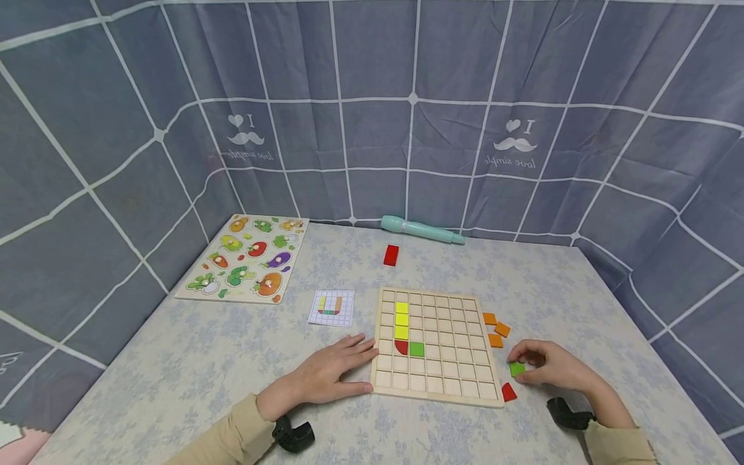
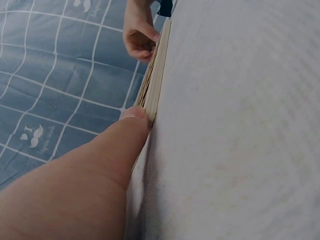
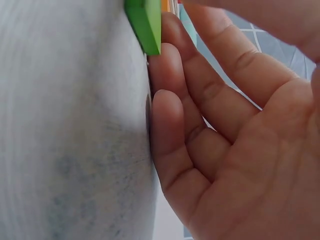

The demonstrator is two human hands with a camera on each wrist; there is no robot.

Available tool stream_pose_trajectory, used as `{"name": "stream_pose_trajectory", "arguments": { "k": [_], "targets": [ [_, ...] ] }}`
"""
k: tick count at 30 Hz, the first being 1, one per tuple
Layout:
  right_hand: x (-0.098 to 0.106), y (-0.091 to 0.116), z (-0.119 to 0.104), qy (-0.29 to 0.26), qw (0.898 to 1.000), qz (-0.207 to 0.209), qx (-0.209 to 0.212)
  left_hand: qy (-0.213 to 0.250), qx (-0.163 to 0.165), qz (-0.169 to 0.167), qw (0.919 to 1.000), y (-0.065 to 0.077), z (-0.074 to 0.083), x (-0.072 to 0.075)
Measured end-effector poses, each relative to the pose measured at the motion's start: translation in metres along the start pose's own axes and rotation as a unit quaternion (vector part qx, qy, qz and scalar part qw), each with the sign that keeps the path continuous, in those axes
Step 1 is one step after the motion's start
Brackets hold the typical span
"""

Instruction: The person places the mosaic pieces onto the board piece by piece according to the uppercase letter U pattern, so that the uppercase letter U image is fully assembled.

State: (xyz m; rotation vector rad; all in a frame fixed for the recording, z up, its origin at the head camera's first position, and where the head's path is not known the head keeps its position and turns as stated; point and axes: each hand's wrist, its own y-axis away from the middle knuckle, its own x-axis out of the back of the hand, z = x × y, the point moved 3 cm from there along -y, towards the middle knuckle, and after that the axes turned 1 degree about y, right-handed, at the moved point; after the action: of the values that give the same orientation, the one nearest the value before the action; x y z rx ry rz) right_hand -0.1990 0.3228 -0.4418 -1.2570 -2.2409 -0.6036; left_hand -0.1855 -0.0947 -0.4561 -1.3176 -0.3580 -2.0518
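Observation:
A wooden grid board (image 1: 450,374) lies in front of me. In its squares a column of yellow tiles (image 1: 402,318) runs down to a red quarter-round tile (image 1: 402,347), with a green square tile (image 1: 416,349) beside that. My left hand (image 1: 334,369) rests on the table, fingers spread, fingertips and thumb against the board's left edge. Right of the board, my right hand (image 1: 552,365) pinches another green square tile (image 1: 517,369) between thumb and fingers, low over the cloth. That tile (image 3: 145,25) shows tilted on its edge in the right wrist view.
Several orange tiles (image 1: 495,340) and a red tile (image 1: 509,392) lie along the board's right side. A pattern card (image 1: 331,308) and a vegetable puzzle (image 1: 244,259) are to the left. Behind the board are a red rectangular block (image 1: 391,255) and a teal pen-like stick (image 1: 423,230).

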Motion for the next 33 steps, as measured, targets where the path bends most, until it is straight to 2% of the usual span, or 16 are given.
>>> {"name": "stream_pose_trajectory", "arguments": {
  "k": [13,24,28,33],
  "targets": [
    [-0.002,-0.003,-0.004,0.042,0.999,0.025,-0.017,0.003,-0.001,0.003,1.0000,0.000,0.000,0.000],
    [-0.003,-0.005,-0.011,0.051,0.998,0.028,-0.024,0.002,-0.003,0.003,1.0000,0.000,0.000,0.000],
    [-0.003,-0.008,-0.018,0.065,0.997,0.039,-0.018,0.000,-0.008,0.005,1.0000,0.000,0.000,-0.001],
    [-0.005,-0.015,-0.031,0.080,0.995,0.053,0.010,-0.002,-0.010,0.006,0.9999,0.000,-0.001,-0.002]
  ]
}}
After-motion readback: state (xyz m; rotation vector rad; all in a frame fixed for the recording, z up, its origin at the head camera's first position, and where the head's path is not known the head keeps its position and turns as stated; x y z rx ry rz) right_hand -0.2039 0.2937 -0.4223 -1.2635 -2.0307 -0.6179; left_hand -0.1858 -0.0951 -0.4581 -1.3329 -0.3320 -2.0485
